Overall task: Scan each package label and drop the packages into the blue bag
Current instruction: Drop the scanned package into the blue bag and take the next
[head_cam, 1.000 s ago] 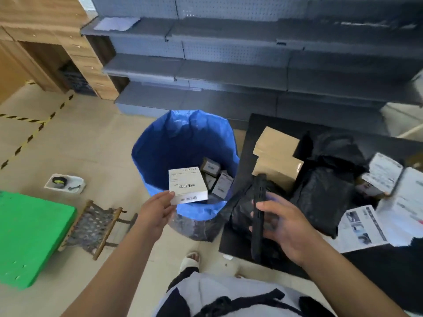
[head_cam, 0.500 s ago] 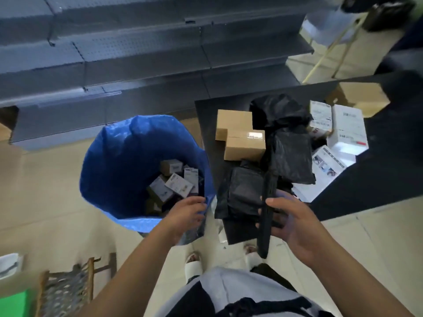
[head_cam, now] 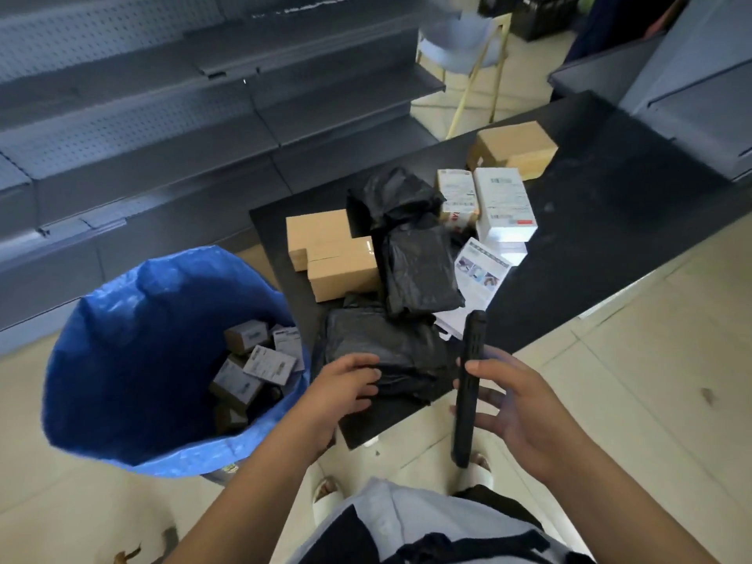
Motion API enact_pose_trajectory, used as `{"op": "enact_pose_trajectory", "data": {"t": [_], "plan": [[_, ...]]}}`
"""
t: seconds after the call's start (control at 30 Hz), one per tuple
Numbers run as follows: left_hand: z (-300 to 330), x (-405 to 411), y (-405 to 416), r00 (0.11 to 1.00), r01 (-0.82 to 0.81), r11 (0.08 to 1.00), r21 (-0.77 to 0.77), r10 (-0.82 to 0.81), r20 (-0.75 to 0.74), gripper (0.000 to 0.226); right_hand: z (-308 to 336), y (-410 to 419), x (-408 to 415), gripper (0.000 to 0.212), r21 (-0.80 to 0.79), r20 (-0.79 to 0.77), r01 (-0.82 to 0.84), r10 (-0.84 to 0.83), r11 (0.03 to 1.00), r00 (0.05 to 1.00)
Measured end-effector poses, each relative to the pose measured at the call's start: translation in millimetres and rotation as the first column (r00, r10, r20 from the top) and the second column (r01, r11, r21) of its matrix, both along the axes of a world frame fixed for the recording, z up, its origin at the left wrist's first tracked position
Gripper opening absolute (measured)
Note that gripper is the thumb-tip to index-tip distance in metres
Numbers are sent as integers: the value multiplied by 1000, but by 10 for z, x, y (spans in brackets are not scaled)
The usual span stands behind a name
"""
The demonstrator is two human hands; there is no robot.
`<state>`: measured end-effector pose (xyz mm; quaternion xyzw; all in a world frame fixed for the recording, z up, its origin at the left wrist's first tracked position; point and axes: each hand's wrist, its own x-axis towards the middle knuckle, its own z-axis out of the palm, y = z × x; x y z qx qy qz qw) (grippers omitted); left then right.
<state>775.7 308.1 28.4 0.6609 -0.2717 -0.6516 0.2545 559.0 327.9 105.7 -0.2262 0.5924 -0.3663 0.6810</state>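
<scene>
The blue bag (head_cam: pixel 134 360) stands open on the floor at the left with several small labelled boxes (head_cam: pixel 260 364) inside. My left hand (head_cam: pixel 346 390) grips the near edge of a black plastic package (head_cam: pixel 390 348) lying at the near corner of the black table (head_cam: pixel 610 246). My right hand (head_cam: pixel 517 405) holds a black handheld scanner (head_cam: pixel 468 384) upright, just right of that package. Further back lie more black bags (head_cam: pixel 415 266), two brown cartons (head_cam: pixel 329 254), white labelled boxes (head_cam: pixel 502 205) and another brown carton (head_cam: pixel 514 148).
Grey metal shelving (head_cam: pixel 162 116) runs along the back, behind the bag and table. A printed leaflet (head_cam: pixel 480 274) lies on the table near the scanner. A light blue chair (head_cam: pixel 468 38) stands beyond the table. Tiled floor lies to the right.
The white box left my left hand and lies in the blue bag. My left hand moved right onto the black package. The view swung right along the table.
</scene>
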Motion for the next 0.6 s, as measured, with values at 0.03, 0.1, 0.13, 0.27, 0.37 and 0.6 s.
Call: {"op": "enact_pose_trajectory", "data": {"t": [0.03, 0.1, 0.13, 0.27, 0.37, 0.6], "plan": [[26, -131, -53, 1000, 8, 1000, -9, -8, 5, 21, 8, -27, -129, 27, -4, 3, 9, -9, 1000, 1000], [57, -397, -153, 1000, 21, 999, -26, -20, 15, 19, 18, -98, -417, 22, -14, -12, 24, -24, 1000, 1000], [79, -544, -200, 999, 26, 999, -37, -26, 19, 17, 29, -131, -571, 22, -18, -18, 34, -34, 999, 999], [157, -1219, -400, 996, 86, 994, -71, -84, 33, 18, 34, -285, -1245, 23, -40, 4, 56, -56, 998, 998], [153, -1752, -554, 994, 107, 990, -89, -104, 38, 20, 4, -389, -1722, 45, -51, 0, 64, -64, 997, 998], [165, -2659, -858, 974, 206, 969, -135, -190, 123, 22, -97, -521, -2703, 23, -62, -6, 124, -125, 990, 992]]}}
